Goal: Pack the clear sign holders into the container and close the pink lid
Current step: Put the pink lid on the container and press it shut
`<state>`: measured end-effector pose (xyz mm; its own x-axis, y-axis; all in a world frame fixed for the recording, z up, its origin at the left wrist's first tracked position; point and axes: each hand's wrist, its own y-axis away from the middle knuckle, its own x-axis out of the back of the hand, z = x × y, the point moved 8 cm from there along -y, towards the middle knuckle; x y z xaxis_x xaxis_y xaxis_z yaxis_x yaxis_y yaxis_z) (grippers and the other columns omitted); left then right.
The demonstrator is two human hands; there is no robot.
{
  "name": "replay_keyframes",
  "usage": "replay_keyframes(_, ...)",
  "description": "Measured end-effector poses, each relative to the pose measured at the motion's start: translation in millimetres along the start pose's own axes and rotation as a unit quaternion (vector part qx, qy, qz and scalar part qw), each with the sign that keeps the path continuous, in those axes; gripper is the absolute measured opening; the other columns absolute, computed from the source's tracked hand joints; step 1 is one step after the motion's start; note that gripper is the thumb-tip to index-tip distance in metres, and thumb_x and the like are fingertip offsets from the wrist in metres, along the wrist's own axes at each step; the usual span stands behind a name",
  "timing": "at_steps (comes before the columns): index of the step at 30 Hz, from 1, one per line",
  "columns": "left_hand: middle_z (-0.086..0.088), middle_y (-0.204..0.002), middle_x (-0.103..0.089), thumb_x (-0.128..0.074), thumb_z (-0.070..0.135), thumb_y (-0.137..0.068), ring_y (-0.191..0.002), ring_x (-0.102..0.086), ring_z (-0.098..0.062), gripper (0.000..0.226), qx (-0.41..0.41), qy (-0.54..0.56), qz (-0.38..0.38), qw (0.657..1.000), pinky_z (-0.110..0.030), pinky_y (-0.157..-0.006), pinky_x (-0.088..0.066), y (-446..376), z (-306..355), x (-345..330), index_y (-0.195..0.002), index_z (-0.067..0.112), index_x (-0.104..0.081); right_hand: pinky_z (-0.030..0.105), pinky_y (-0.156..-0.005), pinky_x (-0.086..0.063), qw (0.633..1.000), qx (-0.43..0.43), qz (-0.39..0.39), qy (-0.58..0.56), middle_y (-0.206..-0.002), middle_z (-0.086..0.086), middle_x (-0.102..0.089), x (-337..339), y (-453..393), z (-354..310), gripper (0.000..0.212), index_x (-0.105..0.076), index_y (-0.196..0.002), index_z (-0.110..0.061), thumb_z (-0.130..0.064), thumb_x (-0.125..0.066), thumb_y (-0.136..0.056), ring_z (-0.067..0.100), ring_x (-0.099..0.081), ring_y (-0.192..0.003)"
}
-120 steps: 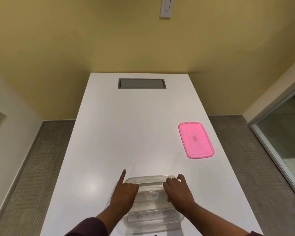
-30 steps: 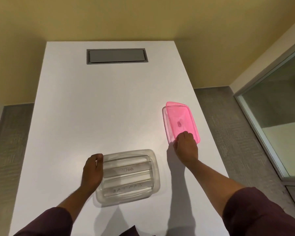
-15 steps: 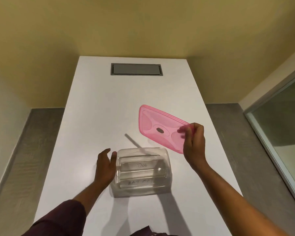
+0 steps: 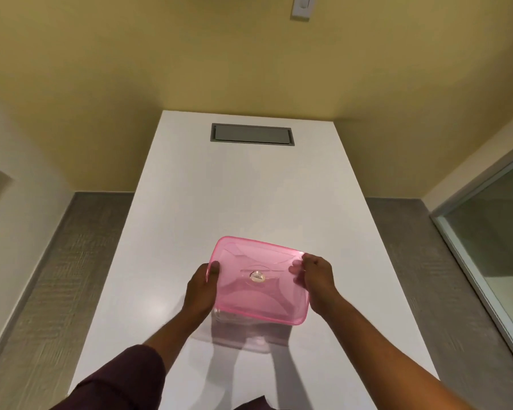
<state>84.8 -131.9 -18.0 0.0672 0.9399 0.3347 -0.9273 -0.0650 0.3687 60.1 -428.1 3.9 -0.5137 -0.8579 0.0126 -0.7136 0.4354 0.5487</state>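
Note:
The translucent pink lid [image 4: 258, 294] is held level just above the clear container [image 4: 243, 335], covering nearly all of it. My left hand [image 4: 200, 291] grips the lid's left edge, thumb on top. Gripping the lid's right edge is my right hand [image 4: 316, 279]. Only the container's near wall shows below the lid, on the white table [image 4: 219, 202]. The clear sign holders inside are hidden by the lid. I cannot tell whether the lid touches the rim.
A grey cable hatch [image 4: 252, 134] is set into the far end of the table. Yellow walls stand behind, with a light switch [image 4: 302, 7] up high. A glass partition [image 4: 486, 232] is on the right, and grey carpet lies on both sides.
My right hand carried the pink lid from the table's right side over the container. My left hand left the container's side and took the lid's left edge.

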Motion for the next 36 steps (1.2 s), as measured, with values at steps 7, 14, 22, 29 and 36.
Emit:
replay_keyframes(7,-0.009,-0.125,-0.061,-0.033,0.036,-0.106,-0.117,-0.057,-0.028,0.04,-0.028,-0.02,0.017,0.999,-0.038,-0.1,-0.044,12,2,-11,-0.128,0.011,-0.056,0.036,-0.065,-0.059,0.993,0.034,0.055,0.102,-0.079,0.007,-0.064,5,-17,8,0.018,-0.066,-0.093,-0.005,-0.02,-0.057,-0.099,0.019,-0.061,-0.067)
replay_keyframes(14,-0.007,-0.165,-0.024,-0.033,0.026,-0.107,-0.152,-0.023,-0.024,0.054,0.011,-0.051,-0.005,0.999,-0.036,-0.124,-0.018,15,-19,-36,-0.157,0.009,-0.019,0.034,-0.083,-0.05,0.959,0.07,0.138,0.238,-0.094,0.007,-0.068,18,-30,15,0.021,-0.068,-0.094,-0.007,-0.025,-0.058,-0.098,0.03,-0.063,-0.09)
replay_keyframes(22,-0.009,-0.159,-0.034,-0.039,0.018,-0.105,-0.145,-0.037,-0.028,0.052,-0.01,-0.044,0.004,0.999,-0.034,-0.116,-0.03,12,-24,-38,-0.153,0.008,-0.021,0.043,-0.094,-0.048,0.931,0.062,0.152,0.327,-0.116,0.015,-0.063,16,-38,30,0.025,-0.06,-0.108,-0.014,-0.037,-0.057,-0.099,0.038,-0.06,-0.109)
replay_keyframes(29,-0.004,-0.139,-0.044,-0.043,0.009,-0.103,-0.123,-0.05,-0.023,0.046,-0.01,-0.041,0.027,0.999,-0.029,-0.101,-0.038,6,-25,-36,-0.146,0.01,-0.026,0.044,-0.096,-0.045,0.923,0.083,0.145,0.346,-0.118,0.017,-0.059,8,-47,32,0.028,-0.06,-0.111,-0.013,-0.038,-0.057,-0.099,0.04,-0.057,-0.112)
replay_keyframes(36,-0.008,-0.125,-0.058,-0.054,0.008,-0.097,-0.115,-0.058,-0.028,0.033,0.013,-0.038,0.057,0.998,-0.041,-0.102,-0.046,-12,-30,-29,-0.129,0.009,-0.046,0.042,-0.096,-0.045,0.916,0.127,0.131,0.357,-0.117,0.014,-0.059,3,-49,24,0.027,-0.063,-0.113,-0.015,-0.037,-0.058,-0.099,0.035,-0.057,-0.111)
